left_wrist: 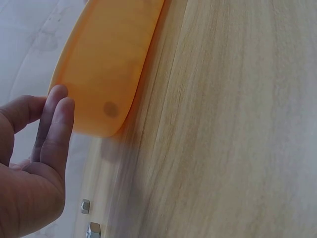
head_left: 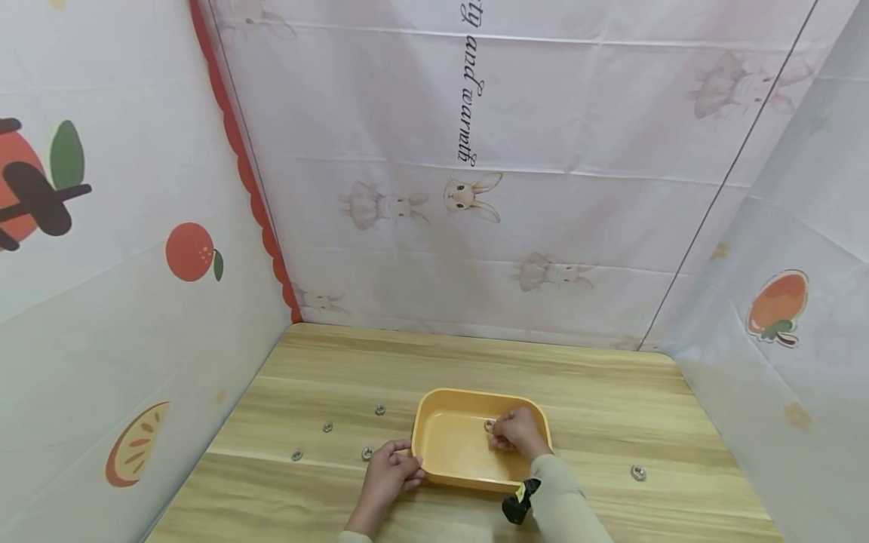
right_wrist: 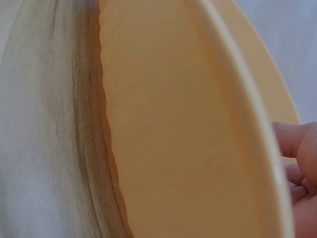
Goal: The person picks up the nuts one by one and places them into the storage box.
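A yellow plastic tray with rounded corners stands on the table. My left hand holds its near left corner; in the left wrist view, fingertips lie against the translucent wall, which shows a dark round spot. Inside the tray, my right hand pinches a metal nut just above the tray floor. From the right wrist, the tray wall hides most of that hand and the nut. Close by the left hand lies another nut.
More nuts lie left of the tray, among them one farther back and one far left. A single nut lies on the right. Printed cloth walls enclose the wooden table at the back and sides.
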Demonstrator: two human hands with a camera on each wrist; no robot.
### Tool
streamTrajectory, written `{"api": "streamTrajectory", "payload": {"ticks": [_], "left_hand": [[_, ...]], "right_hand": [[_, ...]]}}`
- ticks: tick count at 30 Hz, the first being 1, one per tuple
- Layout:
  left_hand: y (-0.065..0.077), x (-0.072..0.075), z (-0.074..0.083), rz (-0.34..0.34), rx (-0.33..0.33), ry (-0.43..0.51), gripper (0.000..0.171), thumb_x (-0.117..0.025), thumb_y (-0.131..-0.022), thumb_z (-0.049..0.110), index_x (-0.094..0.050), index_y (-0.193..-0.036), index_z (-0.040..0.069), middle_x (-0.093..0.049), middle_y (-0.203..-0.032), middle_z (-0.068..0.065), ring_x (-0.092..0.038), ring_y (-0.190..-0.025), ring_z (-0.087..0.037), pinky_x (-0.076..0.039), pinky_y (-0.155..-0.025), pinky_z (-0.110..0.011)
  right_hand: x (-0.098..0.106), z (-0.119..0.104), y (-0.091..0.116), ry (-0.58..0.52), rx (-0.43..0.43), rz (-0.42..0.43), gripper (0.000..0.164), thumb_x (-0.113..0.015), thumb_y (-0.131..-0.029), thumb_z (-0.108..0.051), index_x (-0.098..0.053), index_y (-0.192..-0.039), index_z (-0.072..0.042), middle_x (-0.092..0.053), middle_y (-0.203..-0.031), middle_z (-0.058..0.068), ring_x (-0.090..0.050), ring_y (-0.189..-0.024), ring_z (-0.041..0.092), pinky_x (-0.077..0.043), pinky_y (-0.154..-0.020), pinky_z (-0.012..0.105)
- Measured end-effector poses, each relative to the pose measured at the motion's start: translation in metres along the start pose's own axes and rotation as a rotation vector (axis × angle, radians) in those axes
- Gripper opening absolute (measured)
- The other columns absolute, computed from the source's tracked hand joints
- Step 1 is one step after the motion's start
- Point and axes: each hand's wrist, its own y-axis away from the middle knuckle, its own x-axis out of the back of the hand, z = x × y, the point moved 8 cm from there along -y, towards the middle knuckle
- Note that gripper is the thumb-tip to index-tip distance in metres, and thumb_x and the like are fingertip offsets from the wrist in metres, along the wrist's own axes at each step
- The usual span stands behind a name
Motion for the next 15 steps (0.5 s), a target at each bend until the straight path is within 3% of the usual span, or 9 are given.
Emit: {"api": "streamTrajectory", "payload": {"ticks": [3,5,11,15], "left_hand": [[0.0,0.0,0.004,-0.003,0.0,0.002,0.048,-0.065,-0.082,-0.002,-0.041,-0.122,-0.015,-0.062,-0.078,-0.013,-0.065,-0.066,-0.021,-0.056,-0.062,-0.032],[0.0,0.0,0.005,-0.004,0.0,-0.001,0.048,-0.065,-0.082,-0.002,-0.042,-0.121,-0.015,-0.062,-0.078,-0.013,-0.065,-0.066,-0.021,-0.056,-0.062,-0.032],[-0.001,0.002,0.008,-0.007,0.005,-0.012,0.047,-0.065,-0.082,-0.002,-0.042,-0.121,-0.015,-0.062,-0.078,-0.015,-0.065,-0.066,-0.021,-0.056,-0.062,-0.032],[-0.002,0.004,0.007,-0.008,0.02,-0.023,0.048,-0.066,-0.081,-0.001,-0.042,-0.121,-0.015,-0.062,-0.078,-0.014,-0.064,-0.066,-0.02,-0.056,-0.062,-0.032]], "right_hand": [[0.002,-0.011,0.004,0.124,0.046,-0.01,0.011,-0.065,-0.079,0.002,-0.059,-0.07,0.004,-0.059,-0.056,0.011,-0.054,-0.046,0.016,-0.046,-0.041,0.026],[0.003,-0.024,0.009,0.263,0.114,-0.009,0.013,-0.068,-0.08,-0.004,-0.06,-0.074,0.004,-0.06,-0.061,0.011,-0.053,-0.049,0.016,-0.046,-0.044,0.028],[-0.001,-0.061,0.029,0.702,0.357,-0.023,0.033,-0.073,-0.073,-0.009,-0.063,-0.1,0.007,-0.064,-0.095,0.017,-0.059,-0.084,0.03,-0.05,-0.075,0.043],[-0.002,-0.068,0.045,0.794,0.381,-0.057,0.043,-0.073,-0.07,-0.007,-0.061,-0.109,0.005,-0.061,-0.102,0.018,-0.057,-0.095,0.035,-0.048,-0.08,0.047]]}}
